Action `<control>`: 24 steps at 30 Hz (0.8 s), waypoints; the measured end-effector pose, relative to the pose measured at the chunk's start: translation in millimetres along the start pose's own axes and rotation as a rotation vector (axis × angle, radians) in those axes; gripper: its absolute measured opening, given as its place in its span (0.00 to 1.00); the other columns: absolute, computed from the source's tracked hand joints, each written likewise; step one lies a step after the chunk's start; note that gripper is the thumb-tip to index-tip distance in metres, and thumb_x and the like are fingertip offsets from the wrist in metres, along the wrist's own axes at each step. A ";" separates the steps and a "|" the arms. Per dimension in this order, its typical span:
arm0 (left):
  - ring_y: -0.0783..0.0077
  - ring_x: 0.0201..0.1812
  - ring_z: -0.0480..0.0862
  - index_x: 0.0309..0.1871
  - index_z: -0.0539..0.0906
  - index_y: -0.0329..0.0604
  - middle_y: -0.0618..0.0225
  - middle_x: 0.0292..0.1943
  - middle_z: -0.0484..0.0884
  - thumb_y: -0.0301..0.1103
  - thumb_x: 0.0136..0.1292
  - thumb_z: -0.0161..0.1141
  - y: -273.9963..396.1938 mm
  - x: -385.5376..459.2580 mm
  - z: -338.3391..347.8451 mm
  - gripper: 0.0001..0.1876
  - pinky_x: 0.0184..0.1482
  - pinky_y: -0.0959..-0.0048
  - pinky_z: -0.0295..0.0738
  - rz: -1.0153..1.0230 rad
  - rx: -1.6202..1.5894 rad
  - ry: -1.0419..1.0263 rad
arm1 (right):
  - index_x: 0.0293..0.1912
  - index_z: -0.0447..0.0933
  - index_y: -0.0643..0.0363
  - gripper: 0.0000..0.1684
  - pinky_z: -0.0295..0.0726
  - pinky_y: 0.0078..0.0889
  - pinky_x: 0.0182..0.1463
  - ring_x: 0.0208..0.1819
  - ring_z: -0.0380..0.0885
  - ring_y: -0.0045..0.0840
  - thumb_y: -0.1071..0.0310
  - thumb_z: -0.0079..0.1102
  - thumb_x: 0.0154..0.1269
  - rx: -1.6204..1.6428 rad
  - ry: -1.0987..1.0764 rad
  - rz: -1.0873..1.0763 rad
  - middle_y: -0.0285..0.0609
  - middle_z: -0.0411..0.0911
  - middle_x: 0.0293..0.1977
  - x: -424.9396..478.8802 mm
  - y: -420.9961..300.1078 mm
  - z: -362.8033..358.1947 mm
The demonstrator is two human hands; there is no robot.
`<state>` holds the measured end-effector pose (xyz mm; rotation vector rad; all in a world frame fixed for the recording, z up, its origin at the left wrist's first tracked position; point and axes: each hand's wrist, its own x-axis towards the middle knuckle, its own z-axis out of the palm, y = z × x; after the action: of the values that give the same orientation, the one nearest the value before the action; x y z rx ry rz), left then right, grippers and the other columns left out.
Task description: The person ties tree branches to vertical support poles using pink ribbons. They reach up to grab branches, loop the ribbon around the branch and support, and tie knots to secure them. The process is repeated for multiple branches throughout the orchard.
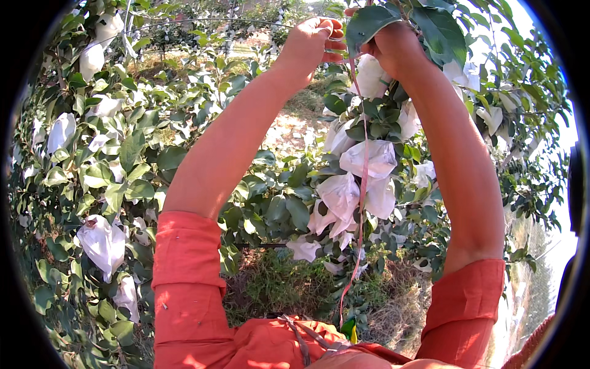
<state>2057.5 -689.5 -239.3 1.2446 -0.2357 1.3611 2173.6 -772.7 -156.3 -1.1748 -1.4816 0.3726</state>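
High in the view, my left hand (318, 39) is raised with its fingers curled and thumb pinched in. A thin stretch of pink ribbon (363, 170) runs between its fingers and my right hand (392, 44). From there the long ribbon hangs down past the bagged fruit to my waist. My right hand is bent around by the top of a leafy branch, its fingers closed at the ribbon. A large green leaf (371, 26) hides part of these fingers. Just below hangs a white fruit bag (370, 76).
A cluster of white bags (339, 196) hangs among leaves between my forearms. More bagged fruit, including a white bag (103, 244), fills the foliage at left. A thin wire (207, 19) crosses behind my left hand. Dry grass (392, 304) covers the ground below.
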 end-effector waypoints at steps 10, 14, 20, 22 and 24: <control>0.77 0.22 0.79 0.37 0.79 0.32 0.62 0.26 0.81 0.29 0.64 0.57 -2.4 11.0 -9.0 0.07 0.16 0.82 0.68 -0.385 -0.309 -0.232 | 0.34 0.75 0.60 0.07 0.77 0.28 0.37 0.30 0.78 0.27 0.67 0.51 0.61 -0.178 -0.014 -0.168 0.43 0.77 0.29 4.7 12.1 4.3; 0.80 0.26 0.80 0.43 0.79 0.34 0.66 0.29 0.82 0.30 0.64 0.58 9.7 4.5 10.5 0.09 0.22 0.84 0.71 -0.237 -0.210 -0.049 | 0.45 0.77 0.57 0.14 0.75 0.29 0.44 0.38 0.78 0.29 0.65 0.45 0.66 -0.474 -0.084 -0.574 0.44 0.79 0.35 10.1 35.1 -1.3; 0.76 0.30 0.80 0.42 0.82 0.39 0.70 0.29 0.82 0.32 0.58 0.61 18.6 21.1 9.5 0.10 0.32 0.74 0.73 0.091 0.368 0.037 | 0.51 0.74 0.60 0.16 0.77 0.34 0.49 0.46 0.78 0.38 0.68 0.45 0.66 -1.120 0.430 -0.258 0.49 0.80 0.44 10.8 49.0 14.3; 0.76 0.29 0.79 0.42 0.82 0.37 0.69 0.29 0.82 0.31 0.58 0.62 26.3 14.0 8.2 0.11 0.30 0.75 0.72 0.276 0.480 0.073 | 0.51 0.74 0.60 0.16 0.77 0.35 0.47 0.45 0.78 0.38 0.69 0.47 0.65 -0.885 0.457 -0.063 0.48 0.80 0.43 5.2 20.8 33.8; 0.73 0.27 0.81 0.42 0.82 0.34 0.65 0.29 0.83 0.31 0.57 0.63 26.2 34.8 14.0 0.12 0.30 0.72 0.73 0.432 0.598 0.113 | 0.46 0.76 0.61 0.13 0.77 0.38 0.45 0.42 0.79 0.37 0.69 0.51 0.62 -1.525 0.601 -0.451 0.48 0.80 0.40 23.6 43.1 10.1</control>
<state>2053.6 -686.5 -193.9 1.6623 -0.0089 1.9603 2187.8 -730.5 -179.3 -1.7292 -1.2925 -1.5542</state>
